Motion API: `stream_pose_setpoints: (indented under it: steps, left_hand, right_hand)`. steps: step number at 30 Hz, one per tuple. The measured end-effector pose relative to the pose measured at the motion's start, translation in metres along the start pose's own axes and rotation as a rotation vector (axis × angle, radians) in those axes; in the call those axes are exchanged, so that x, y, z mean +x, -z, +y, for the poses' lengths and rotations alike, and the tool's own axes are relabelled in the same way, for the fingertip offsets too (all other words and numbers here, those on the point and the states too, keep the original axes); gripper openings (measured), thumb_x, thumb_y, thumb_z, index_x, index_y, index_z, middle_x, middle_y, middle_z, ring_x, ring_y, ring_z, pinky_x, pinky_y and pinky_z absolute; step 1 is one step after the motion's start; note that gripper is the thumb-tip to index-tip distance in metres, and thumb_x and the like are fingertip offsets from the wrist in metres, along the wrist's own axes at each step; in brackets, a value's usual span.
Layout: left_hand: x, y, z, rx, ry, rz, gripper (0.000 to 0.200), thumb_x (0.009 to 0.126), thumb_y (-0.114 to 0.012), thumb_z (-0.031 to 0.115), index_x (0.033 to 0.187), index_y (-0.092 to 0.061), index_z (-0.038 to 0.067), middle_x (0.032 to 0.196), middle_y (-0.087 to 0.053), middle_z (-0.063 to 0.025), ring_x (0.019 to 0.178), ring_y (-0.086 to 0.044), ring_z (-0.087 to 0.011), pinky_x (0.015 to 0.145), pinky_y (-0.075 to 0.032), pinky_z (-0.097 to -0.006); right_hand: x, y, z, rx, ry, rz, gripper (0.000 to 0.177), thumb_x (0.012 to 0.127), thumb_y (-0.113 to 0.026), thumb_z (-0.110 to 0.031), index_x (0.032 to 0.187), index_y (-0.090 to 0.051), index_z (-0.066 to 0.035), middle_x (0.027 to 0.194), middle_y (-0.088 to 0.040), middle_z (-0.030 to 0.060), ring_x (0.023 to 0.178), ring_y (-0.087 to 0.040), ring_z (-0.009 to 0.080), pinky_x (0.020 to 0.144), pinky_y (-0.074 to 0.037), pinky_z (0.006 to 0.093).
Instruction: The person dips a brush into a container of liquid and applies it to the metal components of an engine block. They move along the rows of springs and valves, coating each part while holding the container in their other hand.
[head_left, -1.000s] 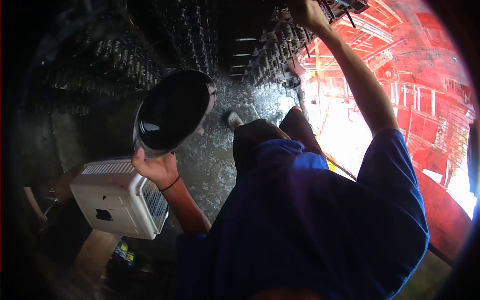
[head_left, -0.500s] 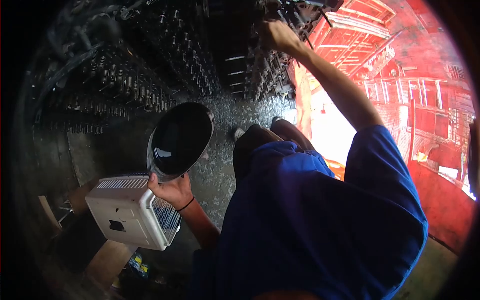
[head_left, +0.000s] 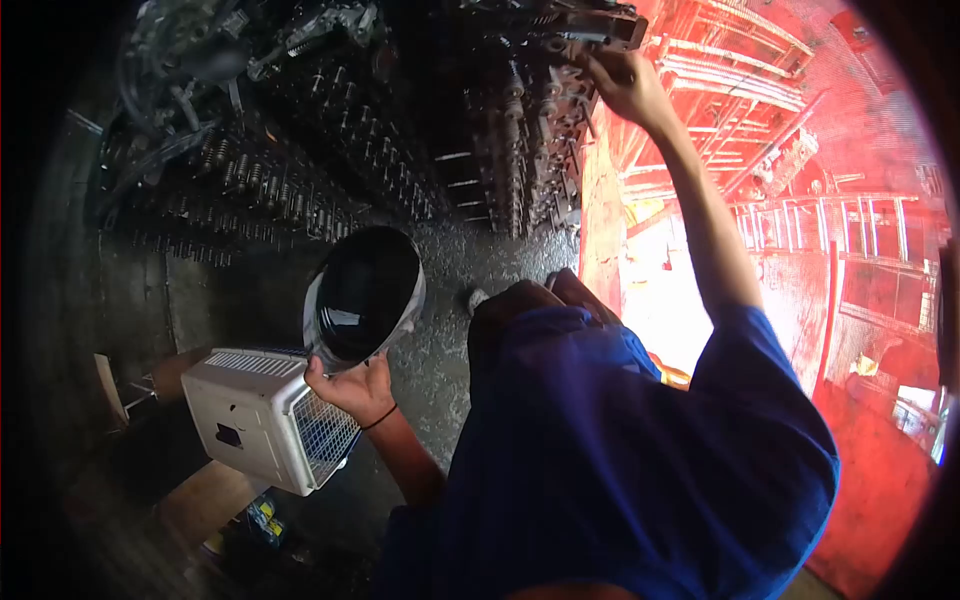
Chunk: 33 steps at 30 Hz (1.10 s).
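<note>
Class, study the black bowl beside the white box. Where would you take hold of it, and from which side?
Take the bowl by its lower rim, coming from below. It shows no handle, its inside looks smooth and glossy, and it is tilted with the lower edge nearest the body, so that rim gives the surest grip. The left hand holds it there.

a single fisheye view from the person's head, facing steeply down over the blue shirt [head_left: 620, 450] to the floor [head_left: 440, 330]. the left hand [head_left: 350, 385], gripping a dark bowl [head_left: 365, 290], is close at lower left; the right hand [head_left: 625, 85] is farther off, at the top edge.
</note>
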<state>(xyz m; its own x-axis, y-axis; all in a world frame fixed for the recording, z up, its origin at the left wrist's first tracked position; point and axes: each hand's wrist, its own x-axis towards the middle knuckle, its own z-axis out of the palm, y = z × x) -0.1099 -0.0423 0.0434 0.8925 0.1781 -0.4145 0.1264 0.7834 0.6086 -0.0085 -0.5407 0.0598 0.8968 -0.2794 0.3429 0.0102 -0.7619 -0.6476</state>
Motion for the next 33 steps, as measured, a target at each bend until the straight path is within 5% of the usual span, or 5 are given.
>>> stream_pose_setpoints:
  steps: [17, 25, 27, 29, 33]
  left_hand:
    - [-0.055, -0.070, -0.106, -0.051, 0.057, -0.130, 0.070, 0.080, -0.064, 0.038, 0.141, -0.051, 0.005, 0.142, -0.055, -0.0152, 0.134, -0.050, -0.0348, 0.113, -0.038, -0.0569]
    - [-0.022, -0.095, -0.154, -0.038, 0.163, -0.367, 0.057, 0.083, -0.062, 0.031, 0.133, -0.058, 0.004, 0.136, -0.060, -0.0120, 0.130, -0.053, -0.0310, 0.115, -0.036, -0.0485]
    - [-0.020, -0.104, -0.168, -0.037, 0.194, -0.378, 0.058, 0.083, -0.062, 0.032, 0.133, -0.058, 0.003, 0.136, -0.061, -0.0123, 0.129, -0.053, -0.0306, 0.114, -0.037, -0.0480]
    - [-0.018, -0.116, -0.184, -0.038, 0.239, -0.402, 0.058, 0.083, -0.062, 0.033, 0.132, -0.058, 0.002, 0.135, -0.061, -0.0125, 0.128, -0.054, -0.0302, 0.113, -0.038, -0.0475]
    - [-0.013, -0.129, -0.209, -0.003, 0.344, -0.467, 0.059, 0.083, -0.062, 0.034, 0.132, -0.058, 0.002, 0.133, -0.061, -0.0124, 0.127, -0.055, -0.0296, 0.108, -0.042, -0.0484]
  right_hand:
    - [-0.031, 0.058, 0.009, 0.339, 0.062, 0.043, 0.028, 0.102, -0.058, -0.017, 0.117, -0.071, 0.002, 0.091, -0.076, 0.0069, 0.078, -0.066, 0.0113, 0.071, -0.052, 0.0268]
    - [-0.078, 0.126, -0.063, 0.849, 0.071, -0.480, 0.021, 0.095, -0.068, -0.017, 0.107, -0.076, -0.001, 0.089, -0.076, 0.0136, 0.079, -0.071, 0.0162, 0.068, -0.056, 0.0278]
    - [-0.087, 0.118, -0.084, 0.381, 0.102, -0.503, 0.024, 0.097, -0.065, -0.019, 0.106, -0.076, 0.000, 0.084, -0.075, 0.0092, 0.072, -0.068, 0.0134, 0.066, -0.053, 0.0291]
    - [-0.097, 0.095, -0.084, 0.031, 0.224, -0.395, 0.022, 0.094, -0.070, -0.022, 0.098, -0.076, -0.001, 0.089, -0.075, 0.0170, 0.081, -0.072, 0.0284, 0.077, -0.056, 0.0376]
    - [-0.095, 0.062, -0.055, 0.049, 0.328, -0.449, 0.026, 0.096, -0.066, -0.021, 0.109, -0.073, 0.000, 0.089, -0.075, 0.0175, 0.080, -0.071, 0.0312, 0.080, -0.056, 0.0395]
